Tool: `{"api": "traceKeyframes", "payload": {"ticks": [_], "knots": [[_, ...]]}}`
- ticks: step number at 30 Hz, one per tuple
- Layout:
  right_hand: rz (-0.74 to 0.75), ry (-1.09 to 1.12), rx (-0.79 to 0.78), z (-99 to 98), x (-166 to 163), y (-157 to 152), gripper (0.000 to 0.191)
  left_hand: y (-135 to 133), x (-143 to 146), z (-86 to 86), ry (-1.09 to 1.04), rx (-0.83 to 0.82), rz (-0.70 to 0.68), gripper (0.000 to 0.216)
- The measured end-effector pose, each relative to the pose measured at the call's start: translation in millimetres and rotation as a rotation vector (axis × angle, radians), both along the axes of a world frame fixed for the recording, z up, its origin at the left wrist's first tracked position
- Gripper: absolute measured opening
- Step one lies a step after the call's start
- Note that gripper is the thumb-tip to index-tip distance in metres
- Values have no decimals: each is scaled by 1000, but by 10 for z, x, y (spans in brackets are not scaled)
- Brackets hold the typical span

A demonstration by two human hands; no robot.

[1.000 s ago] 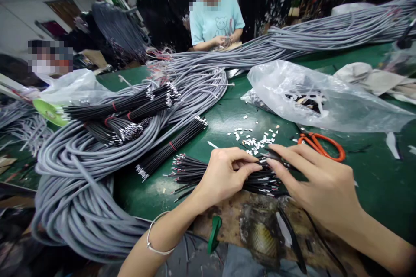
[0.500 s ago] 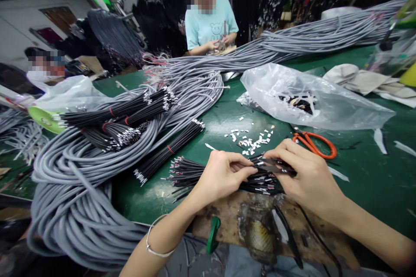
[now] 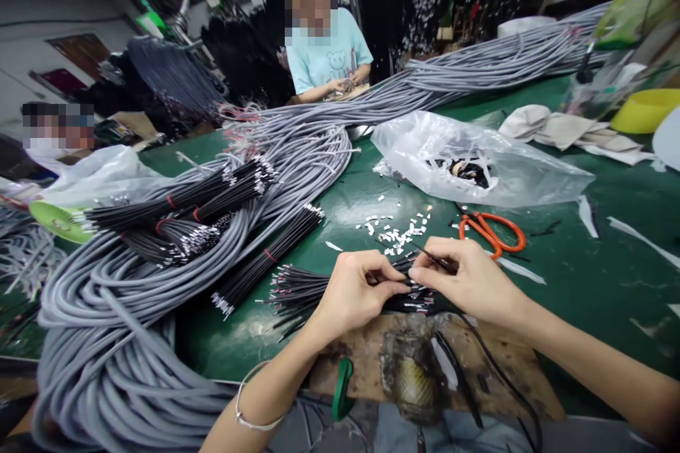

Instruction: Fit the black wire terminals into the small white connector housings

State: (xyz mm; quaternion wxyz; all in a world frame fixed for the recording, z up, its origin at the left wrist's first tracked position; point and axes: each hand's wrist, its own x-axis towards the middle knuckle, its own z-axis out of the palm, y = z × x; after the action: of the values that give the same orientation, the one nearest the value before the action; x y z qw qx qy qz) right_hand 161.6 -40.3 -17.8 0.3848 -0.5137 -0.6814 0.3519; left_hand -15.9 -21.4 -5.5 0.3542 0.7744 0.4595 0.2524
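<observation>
My left hand (image 3: 357, 291) is closed in a pinch on the end of a black wire, just above a loose bundle of black wires (image 3: 300, 291) with stripped, reddish and silvery tips. My right hand (image 3: 475, 282) faces it, thumb and fingertips meeting close to the left fingertips. Across the right fingers lies a slim dark tool, apparently tweezers (image 3: 440, 260), its point toward the upper left. What the right thumb touches is too small to make out. Small white pieces (image 3: 396, 235) lie scattered on the green table (image 3: 340, 205) beyond the hands.
Orange-handled scissors (image 3: 496, 232) lie right of my hands, below a clear plastic bag (image 3: 510, 170) of scraps. Grey cable coils (image 3: 132, 311) and tied black wire bundles (image 3: 268, 262) fill the left. A wooden board (image 3: 366, 361) is near me. A co-worker (image 3: 329, 53) sits opposite.
My right hand has turned and its thumb has come in against the left fingertips. The tool has swung its point upward. The whole view has shifted slightly.
</observation>
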Motion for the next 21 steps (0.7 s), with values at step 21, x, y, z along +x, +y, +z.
{"api": "traceKeyframes", "payload": {"ticks": [21], "knots": [[227,-227,300,68,199,16,30,26,-30,83,11,-198,-85,12]]}}
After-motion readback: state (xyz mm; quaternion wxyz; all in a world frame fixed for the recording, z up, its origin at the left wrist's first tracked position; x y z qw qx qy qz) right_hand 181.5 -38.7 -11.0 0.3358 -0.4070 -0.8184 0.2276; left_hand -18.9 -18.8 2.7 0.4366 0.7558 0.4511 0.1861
